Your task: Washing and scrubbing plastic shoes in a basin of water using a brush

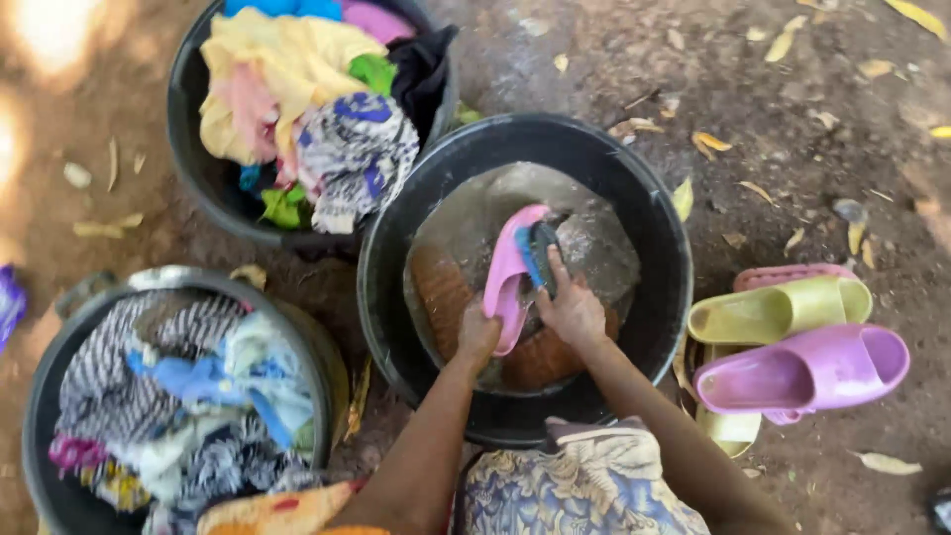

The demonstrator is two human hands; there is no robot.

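Observation:
My left hand [478, 333] grips the near end of a pink slide sandal [506, 269] held on edge over the murky water of a black basin [654, 238]. My right hand [570, 307] presses a dark scrub brush with blue on it [540, 254] against the sandal's side. An orange-brown item [441, 292] lies under the water beneath both hands.
Right of the basin a purple slide [802, 371] lies on a yellow-green slide [778, 309], with a pink one behind. A black tub of mixed clothes [307, 119] stands at the back left, another tub of striped and blue laundry [188, 396] at the front left. Dry leaves dot the dirt ground.

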